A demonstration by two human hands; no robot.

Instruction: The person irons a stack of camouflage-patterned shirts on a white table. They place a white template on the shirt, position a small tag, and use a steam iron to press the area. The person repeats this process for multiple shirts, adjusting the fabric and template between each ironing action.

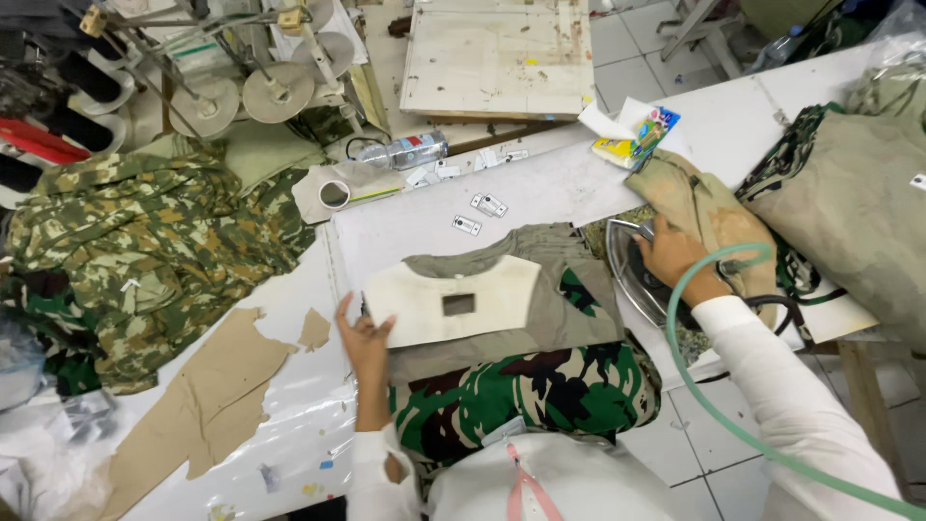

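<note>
- We look down from a head-worn camera at a white worktable [289,405] in a sewing workshop.
- Our left hand [365,333] rests at the left edge of a pale cardboard template [453,301] with a small square window cut in it; the fingers are loosely spread, pressing or steadying its edge rather than clasping it.
- The template lies flat on an olive fabric piece [540,289], in the middle of the table, with green camouflage cloth [521,386] bunched just near of it.
- Our right hand [672,253] is closed around the handle of a steam iron [641,275], which sits to the right of the fabric, just beside it; a green hose [714,386] curves away from it toward us.
- We judge the step to be pressing fabric around the template: the template is placed, the iron gripped but not yet on the cloth.
- The next move seems to call for bringing the iron left onto the fabric edge while the left fingers stay clear of the hot plate.
- Far left, a heap of tan camouflage garments [145,251]; small white labels [477,214] lie far of the fabric.
</note>
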